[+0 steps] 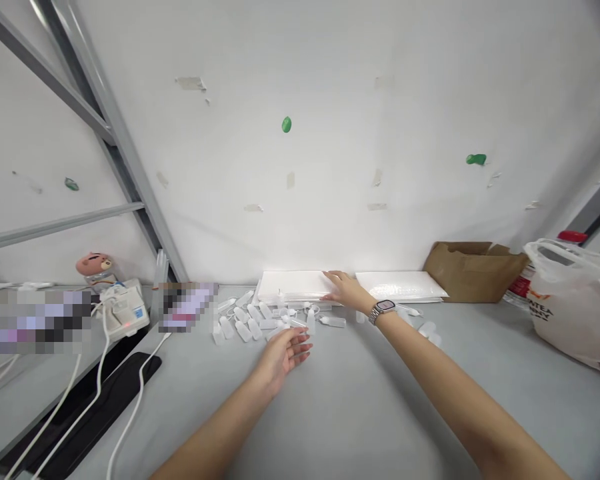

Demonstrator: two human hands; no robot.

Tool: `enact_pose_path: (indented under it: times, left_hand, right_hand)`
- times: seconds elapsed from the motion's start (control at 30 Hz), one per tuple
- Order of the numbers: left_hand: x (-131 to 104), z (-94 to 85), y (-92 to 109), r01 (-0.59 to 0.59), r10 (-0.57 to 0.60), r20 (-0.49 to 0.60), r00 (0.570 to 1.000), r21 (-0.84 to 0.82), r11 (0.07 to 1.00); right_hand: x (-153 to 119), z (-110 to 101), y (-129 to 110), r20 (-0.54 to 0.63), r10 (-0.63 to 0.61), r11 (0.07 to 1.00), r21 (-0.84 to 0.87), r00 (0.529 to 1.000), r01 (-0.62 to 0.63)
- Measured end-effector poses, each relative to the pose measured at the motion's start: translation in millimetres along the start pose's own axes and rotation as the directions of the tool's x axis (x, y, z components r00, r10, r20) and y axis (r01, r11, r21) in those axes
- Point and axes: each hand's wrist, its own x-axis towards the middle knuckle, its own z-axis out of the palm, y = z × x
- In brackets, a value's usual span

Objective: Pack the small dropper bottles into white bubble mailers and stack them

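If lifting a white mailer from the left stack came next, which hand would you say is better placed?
Probably the right hand: it overlaps the right end of that mailer stack, while the left hand is nearer the viewer, beside small plastic bottles.

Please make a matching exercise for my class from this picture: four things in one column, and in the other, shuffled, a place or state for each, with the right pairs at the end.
Things:
1. Watch
2. Left hand
3. Right hand
4. Plastic bag

Places and states:
A. At the right-hand end of a stack of white envelopes
B. At the far right of the grey desk
C. Silvery and strapped on
D. Beside the small bottles, fingers apart

Right pairs: 1-C, 2-D, 3-A, 4-B
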Motion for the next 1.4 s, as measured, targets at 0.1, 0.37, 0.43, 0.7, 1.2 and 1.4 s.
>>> enact_pose_path:
  times: [0.1,0.37,0.43,0.7,1.2,1.4]
  left_hand:
    - [0,-0.8,-1,0.009,-0.009,0.010,1.000,-0.008,1.000]
    - [-4,1.0,-2,0.030,-0.030,0.041,0.999,0.000,1.000]
    - [-5,1.9,1,0.024,-0.024,0.034,0.999,0.005,1.000]
    - [-3,-1.0,1,-0.124,0.123,0.015,0.992,0.039,0.992]
    - [-15,-12.4,35,-0.683,0.703,0.115,0.702,0.388,0.619]
    - [-26,-3.8,23,-0.467,0.134,0.509,0.850,0.612,0.639]
  right_hand:
    - [7,2,2,0.016,-0.026,0.999,0.025,1.000,0.026]
    - [14,-12,4,-0.023,-0.037,0.999,0.014,0.999,0.038]
    - [13,-14,6,-0.062,0.018,1.000,0.018,0.998,-0.017]
    - [-12,-67,2,-0.366,0.406,0.905,0.292,0.837,-0.310]
    - [-91,-89,-6,0.672,-0.091,0.251,0.730,0.735,-0.636]
    - [-87,-87,-19,0.660,-0.126,0.382,0.721,0.741,-0.578]
